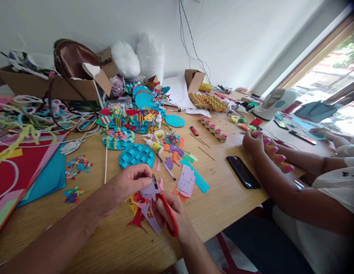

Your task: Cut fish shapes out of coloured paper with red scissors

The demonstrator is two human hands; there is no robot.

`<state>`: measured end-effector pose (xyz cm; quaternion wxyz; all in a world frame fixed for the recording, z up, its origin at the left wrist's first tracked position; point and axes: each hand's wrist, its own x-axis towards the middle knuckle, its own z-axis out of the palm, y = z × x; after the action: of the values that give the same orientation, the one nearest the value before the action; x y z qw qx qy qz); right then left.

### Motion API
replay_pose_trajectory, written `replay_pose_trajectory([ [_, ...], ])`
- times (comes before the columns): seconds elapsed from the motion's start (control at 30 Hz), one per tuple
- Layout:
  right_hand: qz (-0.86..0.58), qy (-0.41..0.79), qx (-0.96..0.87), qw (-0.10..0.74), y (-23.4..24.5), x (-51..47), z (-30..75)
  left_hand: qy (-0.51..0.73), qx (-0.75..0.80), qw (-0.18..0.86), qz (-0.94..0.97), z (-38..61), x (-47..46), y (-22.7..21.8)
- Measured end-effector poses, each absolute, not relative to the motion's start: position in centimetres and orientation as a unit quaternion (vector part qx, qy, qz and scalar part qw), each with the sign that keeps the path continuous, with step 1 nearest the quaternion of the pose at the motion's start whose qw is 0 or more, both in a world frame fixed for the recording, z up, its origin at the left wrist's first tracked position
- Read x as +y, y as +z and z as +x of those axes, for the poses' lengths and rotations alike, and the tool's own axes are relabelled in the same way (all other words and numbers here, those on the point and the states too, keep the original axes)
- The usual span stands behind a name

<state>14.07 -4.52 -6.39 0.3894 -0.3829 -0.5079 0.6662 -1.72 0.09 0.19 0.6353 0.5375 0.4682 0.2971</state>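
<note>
My left hand [134, 179] pinches a small piece of purple paper [150, 191] over the front of the table. In my right hand [175, 213] is a pair of scissors [169, 215] with red handles, their blades against the purple paper. Beneath both hands lies a heap of red, yellow, pink and purple paper scraps [138, 219]. Just right of them rests a small stack of purple paper [186, 180] with a drawn outline on top. A pen [167, 167] and a round blue woven paper piece [137, 156] lie beyond my hands.
On the right a co-worker's hand [253, 142] holds a pink-and-yellow strip [275, 154]; a black phone [243, 172] lies nearby. Coloured paper sheets [48, 182] cover the left side. Glue bottles [154, 144], paper fish [118, 118] and a cardboard box [76, 89] stand farther back.
</note>
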Motion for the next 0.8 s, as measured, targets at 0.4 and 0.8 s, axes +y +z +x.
replay_pose_trajectory([
  [0.4,-0.397,0.672,-0.500,0.374,-5.6,-4.5,14.3,0.285,0.491,0.616,0.546,-1.9,0.4,0.7],
  [0.8,-0.412,0.663,-0.508,0.365,-5.6,-4.6,14.4,0.285,0.489,0.629,0.533,-2.1,0.3,1.1],
])
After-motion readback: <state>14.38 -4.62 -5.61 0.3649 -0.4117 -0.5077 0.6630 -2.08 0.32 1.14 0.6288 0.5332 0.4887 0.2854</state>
